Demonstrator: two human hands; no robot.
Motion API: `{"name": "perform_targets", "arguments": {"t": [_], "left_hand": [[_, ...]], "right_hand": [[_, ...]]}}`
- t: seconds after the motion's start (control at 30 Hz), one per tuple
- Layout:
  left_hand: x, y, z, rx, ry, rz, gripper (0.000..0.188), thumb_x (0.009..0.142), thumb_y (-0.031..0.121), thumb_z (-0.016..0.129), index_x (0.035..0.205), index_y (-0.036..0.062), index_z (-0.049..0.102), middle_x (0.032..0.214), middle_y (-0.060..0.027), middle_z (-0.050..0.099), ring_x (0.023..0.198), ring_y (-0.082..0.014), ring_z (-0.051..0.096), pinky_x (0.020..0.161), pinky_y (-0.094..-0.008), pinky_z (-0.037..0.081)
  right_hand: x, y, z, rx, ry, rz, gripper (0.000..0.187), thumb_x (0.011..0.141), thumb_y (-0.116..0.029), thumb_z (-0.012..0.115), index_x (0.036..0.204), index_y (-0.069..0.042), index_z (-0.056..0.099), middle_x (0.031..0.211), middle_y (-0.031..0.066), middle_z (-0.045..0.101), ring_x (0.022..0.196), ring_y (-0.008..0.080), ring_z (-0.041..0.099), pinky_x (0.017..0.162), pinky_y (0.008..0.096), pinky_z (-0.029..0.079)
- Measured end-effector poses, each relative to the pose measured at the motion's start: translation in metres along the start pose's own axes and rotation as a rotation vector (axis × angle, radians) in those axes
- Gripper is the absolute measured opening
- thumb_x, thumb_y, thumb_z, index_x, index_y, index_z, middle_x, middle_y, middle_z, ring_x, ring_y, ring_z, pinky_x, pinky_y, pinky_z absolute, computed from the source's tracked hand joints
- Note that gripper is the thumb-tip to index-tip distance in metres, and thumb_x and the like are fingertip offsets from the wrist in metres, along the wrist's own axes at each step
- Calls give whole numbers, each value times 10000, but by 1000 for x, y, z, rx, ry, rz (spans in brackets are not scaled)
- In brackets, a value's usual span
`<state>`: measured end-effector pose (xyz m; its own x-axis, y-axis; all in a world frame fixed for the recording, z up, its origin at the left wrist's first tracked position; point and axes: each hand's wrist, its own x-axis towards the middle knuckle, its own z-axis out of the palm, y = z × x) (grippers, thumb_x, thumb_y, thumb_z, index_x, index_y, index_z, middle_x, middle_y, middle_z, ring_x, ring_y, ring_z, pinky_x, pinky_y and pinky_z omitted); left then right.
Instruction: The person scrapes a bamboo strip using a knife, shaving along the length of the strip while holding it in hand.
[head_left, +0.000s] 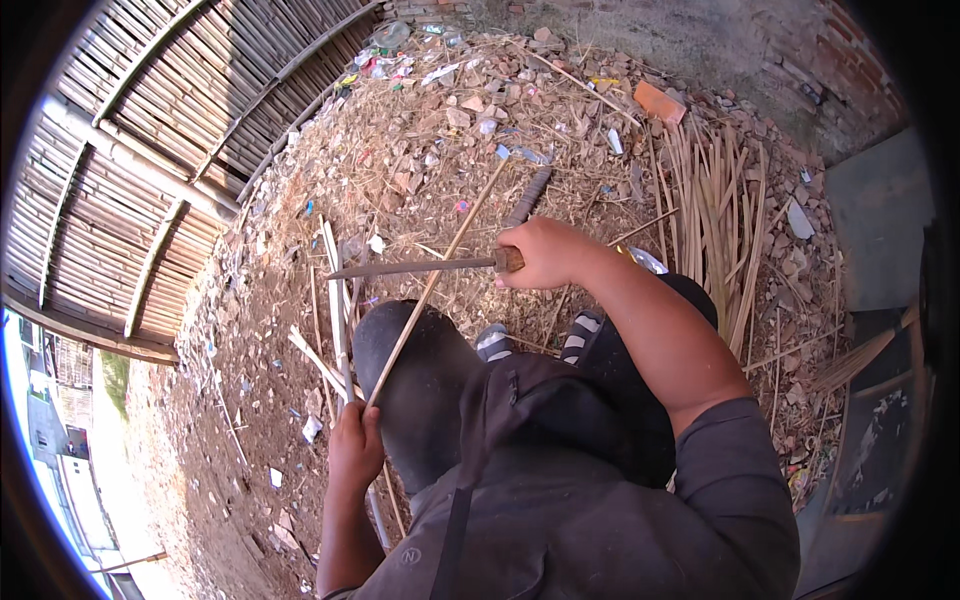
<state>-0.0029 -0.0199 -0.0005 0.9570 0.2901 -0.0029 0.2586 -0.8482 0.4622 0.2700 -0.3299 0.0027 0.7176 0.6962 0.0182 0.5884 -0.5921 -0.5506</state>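
Observation:
My left hand (357,440) is closed around the lower end of a thin bamboo strip (408,328), which slants up and away over my left knee. In my right hand (545,252) is the wooden handle of a long knife (410,268). Its dark blade points left and crosses the strip about midway; whether the edge bites into it I cannot tell. Just beyond my right hand is a dark, ribbed rod (530,195), its near end hidden. Several pale split bamboo pieces (338,320) lie beside my left knee, some passing behind my left hand.
A bundle of long bamboo strips (705,210) lies at the right. An orange brick piece (660,103) sits near the far wall (740,50). Rubble and litter cover the ground. A bamboo fence (150,170) stands at the left, and a grey panel (880,220) at the right.

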Motion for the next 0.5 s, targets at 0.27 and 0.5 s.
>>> {"name": "perform_targets", "arguments": {"t": [0.27,0.5], "left_hand": [[3,11,2,170,-79,-41,346,1031,332,486,899,15,529,769,-281,623,753,-506,603,646,-582,438],[16,-10,7,75,-85,40,399,1041,352,467,847,9,524,727,-285,602,727,-513,588,620,-579,424]], "right_hand": [[2,3,14,-90,-37,99,349,766,-392,761,910,-84,681,825,178,682,837,391,670,734,487,521],[27,26,26,-6,-34,196,303,761,-269,702,991,-71,695,932,181,704,920,359,683,819,466,542]]}}
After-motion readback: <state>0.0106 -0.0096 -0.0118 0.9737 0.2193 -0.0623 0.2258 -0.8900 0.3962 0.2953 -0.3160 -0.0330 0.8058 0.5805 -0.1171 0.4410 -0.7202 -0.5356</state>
